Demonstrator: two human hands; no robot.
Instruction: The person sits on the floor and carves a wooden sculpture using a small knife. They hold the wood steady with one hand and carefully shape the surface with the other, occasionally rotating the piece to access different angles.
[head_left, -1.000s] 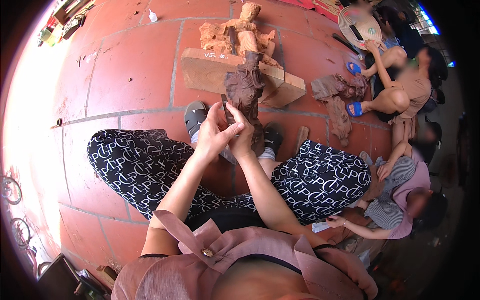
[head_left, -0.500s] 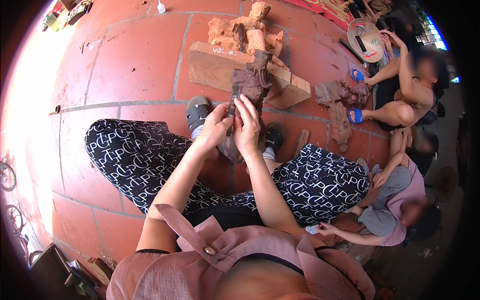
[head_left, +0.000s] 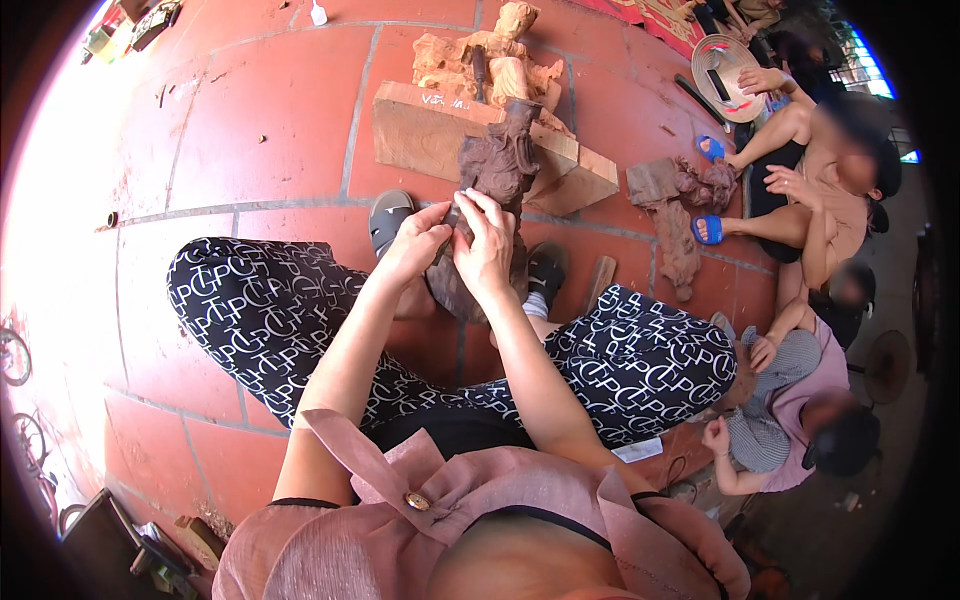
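Head view: we note the dark carved figure upright between our knees on the tiled floor; left hand and right hand fingers clamped on its middle, equally near.

An open-air woodcarving yard: red-tiled floor, half-carved pale statue on a wooden block

A red tiled floor carries a pale wooden block with a light carving on it, a dark carved piece beside, and a small wood offcut.
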